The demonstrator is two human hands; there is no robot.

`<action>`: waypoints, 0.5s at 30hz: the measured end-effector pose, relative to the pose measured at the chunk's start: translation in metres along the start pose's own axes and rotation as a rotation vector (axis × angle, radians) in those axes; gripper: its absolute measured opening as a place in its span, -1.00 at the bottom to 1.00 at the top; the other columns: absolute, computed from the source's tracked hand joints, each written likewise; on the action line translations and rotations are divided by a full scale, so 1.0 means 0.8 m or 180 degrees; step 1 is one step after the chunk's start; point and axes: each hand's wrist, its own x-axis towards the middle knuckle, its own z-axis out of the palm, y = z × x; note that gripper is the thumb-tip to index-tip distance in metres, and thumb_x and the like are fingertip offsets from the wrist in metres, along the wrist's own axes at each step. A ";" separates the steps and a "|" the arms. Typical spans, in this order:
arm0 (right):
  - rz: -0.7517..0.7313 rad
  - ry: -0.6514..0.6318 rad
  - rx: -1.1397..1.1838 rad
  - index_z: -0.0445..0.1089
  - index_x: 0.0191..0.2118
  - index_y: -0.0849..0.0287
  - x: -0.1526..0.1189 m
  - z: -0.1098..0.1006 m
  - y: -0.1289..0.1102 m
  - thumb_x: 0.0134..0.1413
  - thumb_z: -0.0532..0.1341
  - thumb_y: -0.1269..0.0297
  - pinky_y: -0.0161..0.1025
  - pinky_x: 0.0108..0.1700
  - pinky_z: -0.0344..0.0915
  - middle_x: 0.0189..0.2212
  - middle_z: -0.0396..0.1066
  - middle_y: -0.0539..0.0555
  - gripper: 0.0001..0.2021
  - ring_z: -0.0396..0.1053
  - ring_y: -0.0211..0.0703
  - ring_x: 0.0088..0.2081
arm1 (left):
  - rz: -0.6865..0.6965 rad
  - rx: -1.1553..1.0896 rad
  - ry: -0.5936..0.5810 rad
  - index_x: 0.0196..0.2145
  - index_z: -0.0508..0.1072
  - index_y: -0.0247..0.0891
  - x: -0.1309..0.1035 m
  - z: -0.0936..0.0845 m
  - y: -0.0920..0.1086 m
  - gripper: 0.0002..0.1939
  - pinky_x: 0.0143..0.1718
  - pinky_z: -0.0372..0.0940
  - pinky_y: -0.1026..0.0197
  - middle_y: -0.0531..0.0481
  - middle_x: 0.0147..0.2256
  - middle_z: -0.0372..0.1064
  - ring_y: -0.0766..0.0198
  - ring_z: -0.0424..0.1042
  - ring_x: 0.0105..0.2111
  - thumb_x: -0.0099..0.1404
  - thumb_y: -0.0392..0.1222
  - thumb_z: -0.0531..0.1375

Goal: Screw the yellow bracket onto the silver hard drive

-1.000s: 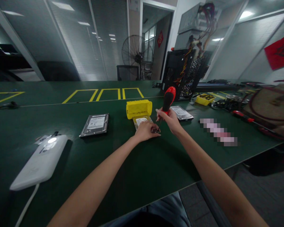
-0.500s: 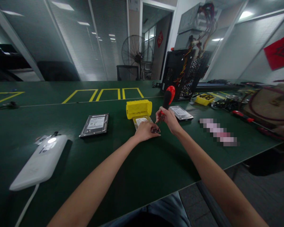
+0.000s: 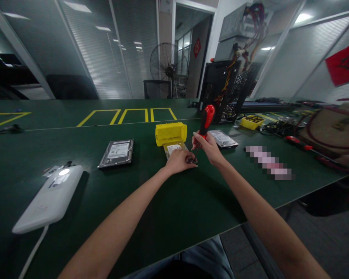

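My right hand [image 3: 208,146] grips a screwdriver [image 3: 207,119] by the lower part of its red and black handle. The tool stands nearly upright, its shaft pointing down at my left fingertips. My left hand [image 3: 179,161] is closed over the near part of a hard drive [image 3: 174,147] with a white label. A small dark round part shows at those fingertips; what it is I cannot make out. The drive's far end lies at the mouth of a yellow plastic bin [image 3: 171,133] tipped on its side. The screwdriver's tip is hidden.
To the left lie another hard drive [image 3: 116,153] and a white corded device [image 3: 50,197]. A third drive [image 3: 223,138] is just beyond my right hand. At the back right stand an open computer case [image 3: 221,91] and a yellow tray [image 3: 251,122] near cables.
The screwdriver's handle has turned a little, showing more red near my fingers, and my right fingers have shifted slightly on it. My left hand and the drive stay in place.
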 end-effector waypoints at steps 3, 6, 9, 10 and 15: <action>0.0090 -0.0089 0.0141 0.27 -0.35 0.15 0.001 -0.001 0.002 0.09 0.20 -0.02 -0.29 -0.41 0.29 -0.46 0.30 -0.07 -0.69 0.30 -0.34 -0.49 | 0.0016 0.0010 0.0021 -0.29 0.56 -0.18 0.000 0.001 -0.001 -0.79 -0.26 0.21 0.20 0.03 -0.35 0.48 0.17 0.43 -0.29 0.17 -0.03 0.32; 0.0046 -0.0067 0.0194 0.28 -0.33 0.15 0.002 -0.002 0.003 0.09 0.20 0.01 -0.31 -0.43 0.30 -0.45 0.31 -0.07 -0.71 0.31 -0.35 -0.49 | -0.0021 0.0030 0.0011 -0.30 0.57 -0.18 0.001 0.002 0.000 -0.79 -0.24 0.21 0.20 0.03 -0.36 0.49 0.16 0.44 -0.29 0.16 -0.03 0.33; -0.0057 0.0070 0.0039 0.28 -0.30 0.15 0.003 -0.002 0.005 0.06 0.25 0.06 -0.32 -0.41 0.29 -0.47 0.30 -0.10 -0.74 0.28 -0.38 -0.51 | -0.0053 0.0041 -0.0024 -0.29 0.57 -0.18 0.002 0.001 0.000 -0.79 -0.24 0.22 0.20 0.03 -0.36 0.49 0.17 0.44 -0.30 0.16 -0.03 0.33; -0.0074 0.0110 -0.0013 0.28 -0.30 0.15 0.003 -0.003 0.005 0.05 0.26 0.07 -0.32 -0.41 0.29 -0.48 0.29 -0.10 -0.74 0.27 -0.38 -0.52 | -0.0047 0.0036 -0.0035 -0.29 0.56 -0.18 0.002 0.001 0.000 -0.79 -0.24 0.22 0.20 0.03 -0.36 0.49 0.17 0.43 -0.30 0.16 -0.03 0.33; -0.0121 0.0226 -0.0190 0.28 -0.34 0.15 0.004 -0.005 0.007 0.01 0.30 0.10 -0.30 -0.39 0.30 -0.51 0.30 -0.10 -0.74 0.28 -0.37 -0.52 | -0.0023 0.0009 0.0001 -0.28 0.56 -0.17 0.001 0.003 -0.002 -0.77 -0.25 0.22 0.18 0.02 -0.33 0.49 0.16 0.43 -0.28 0.16 -0.01 0.32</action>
